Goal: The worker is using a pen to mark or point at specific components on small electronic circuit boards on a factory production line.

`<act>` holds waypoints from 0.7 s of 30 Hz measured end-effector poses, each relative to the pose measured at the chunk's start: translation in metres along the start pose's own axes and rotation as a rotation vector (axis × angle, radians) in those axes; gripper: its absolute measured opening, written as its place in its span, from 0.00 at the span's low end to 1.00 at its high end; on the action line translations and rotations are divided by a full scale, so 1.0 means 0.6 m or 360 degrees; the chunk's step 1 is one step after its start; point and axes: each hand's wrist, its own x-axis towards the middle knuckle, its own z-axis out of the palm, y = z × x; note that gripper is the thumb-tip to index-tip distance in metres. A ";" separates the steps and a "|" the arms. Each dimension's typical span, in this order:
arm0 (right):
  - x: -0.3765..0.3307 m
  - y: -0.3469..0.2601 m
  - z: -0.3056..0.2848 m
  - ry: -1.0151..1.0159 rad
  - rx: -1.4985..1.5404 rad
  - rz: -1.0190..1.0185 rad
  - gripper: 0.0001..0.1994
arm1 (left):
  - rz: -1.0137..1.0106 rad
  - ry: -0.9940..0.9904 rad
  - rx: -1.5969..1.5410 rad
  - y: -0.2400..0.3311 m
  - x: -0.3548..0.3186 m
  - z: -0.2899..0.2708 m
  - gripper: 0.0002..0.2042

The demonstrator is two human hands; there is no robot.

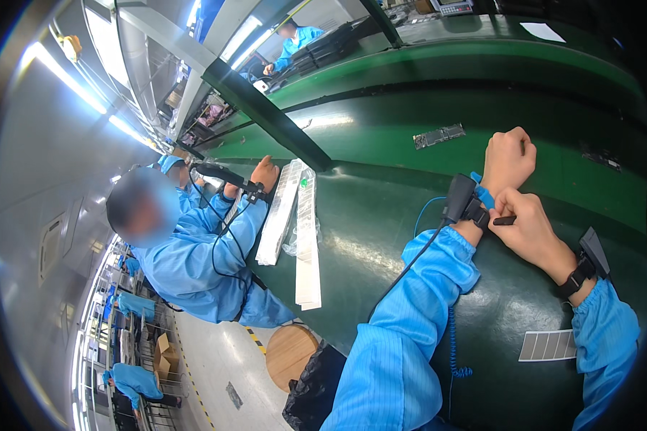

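Right hand (526,222) touches the blue wristband (484,196) around the left wrist (469,231).

Pale strips (308,266) at centre and a label sheet (548,345) at lower right are carried by the green bench (359,276); a circuit board (439,136), upper right, by the green surface behind (381,140).

no readable text, no legible numbers

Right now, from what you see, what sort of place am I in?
Probably an electronics factory: what looks like a circuit board lies on the long green work surface, and the person to your left wears a blue smock.
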 end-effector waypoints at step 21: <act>-0.007 -0.013 -0.012 -0.0028 -0.0412 -0.0174 0.07 | 0.0173 -0.0088 0.0155 -0.004 -0.003 -0.001 0.06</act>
